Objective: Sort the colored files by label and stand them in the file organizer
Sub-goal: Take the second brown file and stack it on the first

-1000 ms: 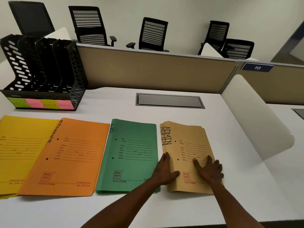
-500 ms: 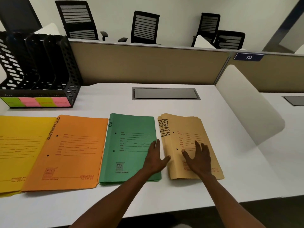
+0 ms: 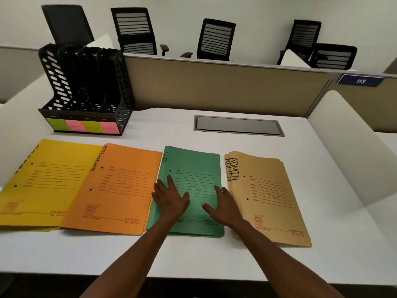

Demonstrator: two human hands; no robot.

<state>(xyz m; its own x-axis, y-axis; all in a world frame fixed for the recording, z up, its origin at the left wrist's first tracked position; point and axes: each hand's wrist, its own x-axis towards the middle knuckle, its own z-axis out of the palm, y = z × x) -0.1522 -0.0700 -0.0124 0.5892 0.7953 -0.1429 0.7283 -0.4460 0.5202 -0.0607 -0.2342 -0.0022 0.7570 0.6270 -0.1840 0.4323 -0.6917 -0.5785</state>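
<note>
On the white counter (image 3: 193, 254), a yellow file (image 3: 43, 181), an orange file (image 3: 120, 190), a green file (image 3: 193, 168) and tan files (image 3: 268, 196) lie in a row. The black file organizer (image 3: 86, 89) stands behind the yellow file, every slot bare. The left hand (image 3: 170, 198) and right hand (image 3: 223, 206) rest flat on the green file, each grip open, clasping nothing.

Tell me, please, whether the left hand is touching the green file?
Touching: the head view shows the left hand lying flat, palm down, on the green file, no gap visible beneath it.
</note>
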